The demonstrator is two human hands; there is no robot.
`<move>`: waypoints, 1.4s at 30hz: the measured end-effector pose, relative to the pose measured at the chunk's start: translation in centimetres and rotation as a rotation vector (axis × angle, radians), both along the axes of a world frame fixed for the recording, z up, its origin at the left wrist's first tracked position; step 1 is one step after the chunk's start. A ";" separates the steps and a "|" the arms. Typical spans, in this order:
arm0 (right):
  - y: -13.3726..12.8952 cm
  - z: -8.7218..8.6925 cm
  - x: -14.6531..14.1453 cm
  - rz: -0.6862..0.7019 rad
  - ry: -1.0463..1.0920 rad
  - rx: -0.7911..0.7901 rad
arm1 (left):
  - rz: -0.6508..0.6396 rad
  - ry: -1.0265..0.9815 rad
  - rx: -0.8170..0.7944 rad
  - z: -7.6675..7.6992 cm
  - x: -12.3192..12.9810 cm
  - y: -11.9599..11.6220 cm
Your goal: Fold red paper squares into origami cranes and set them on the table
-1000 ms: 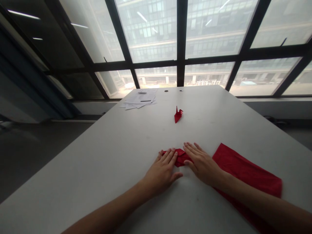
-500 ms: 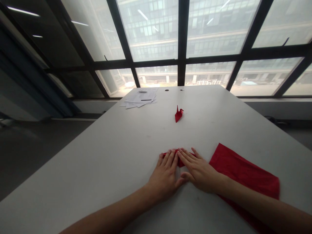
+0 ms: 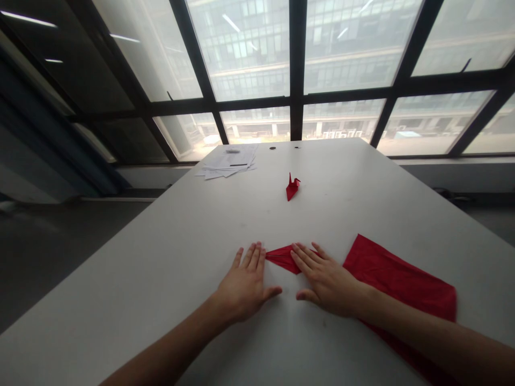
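Note:
A folded piece of red paper (image 3: pixel 282 258), shaped like a long diamond, lies flat on the white table (image 3: pixel 193 241). My left hand (image 3: pixel 243 281) is spread flat at its left tip, with the fingertips at or against the point. My right hand (image 3: pixel 328 279) lies with its fingers flat over the right part of the paper, hiding most of that end. Both thumbs stick out toward each other over bare table. Under my right forearm lies a larger red sheet (image 3: pixel 402 279), partly covered by the arm.
Farther off, a red origami crane (image 3: pixel 293 187) stands on the table. A stack of white papers (image 3: pixel 225 163) with a small object on top rests at the far left. Large windows (image 3: pixel 257 53) rise behind the table's far edge.
My left hand has slid left along the red paper to its tip, uncovering the left half. My right hand stays nearly in place. The view has shifted slightly.

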State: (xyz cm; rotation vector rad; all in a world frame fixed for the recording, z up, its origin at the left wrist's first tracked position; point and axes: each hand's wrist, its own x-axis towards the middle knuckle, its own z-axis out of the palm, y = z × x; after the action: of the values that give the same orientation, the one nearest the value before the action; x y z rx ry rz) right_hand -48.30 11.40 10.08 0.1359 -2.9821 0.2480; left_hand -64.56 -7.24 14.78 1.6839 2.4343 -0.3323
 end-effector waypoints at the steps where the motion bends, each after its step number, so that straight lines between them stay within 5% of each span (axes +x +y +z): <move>1: 0.0 0.0 0.0 0.000 -0.001 0.000 | 0.010 0.014 -0.006 0.1 0.0 0.0; 7: -0.2 0.3 -0.2 -0.011 0.008 -0.031 | 0.071 0.211 0.111 -1.2 0.8 0.8; 13: 0.1 0.9 -0.6 -0.020 0.043 -0.090 | -0.300 0.020 0.361 -2.3 0.0 1.6; 16: 0.7 1.1 -0.7 -0.013 0.042 -0.129 | -0.367 -0.037 0.414 -1.7 -0.8 1.7; 23: 1.6 1.0 -0.7 0.016 0.084 -0.163 | -0.473 -0.017 0.349 0.0 -1.7 2.5; 33: 1.5 0.4 -0.6 -0.003 0.095 -0.018 | -0.498 0.039 0.322 0.2 -0.9 2.3; 42: 1.4 0.7 -0.6 -0.013 0.046 -0.078 | -0.509 0.047 0.287 0.4 -0.4 2.6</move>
State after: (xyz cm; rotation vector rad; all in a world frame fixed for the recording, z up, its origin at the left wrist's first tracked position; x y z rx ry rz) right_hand -48.87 12.82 10.75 0.1125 -2.9218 0.3541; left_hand -64.99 -4.69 15.18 2.4411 2.1269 -0.0808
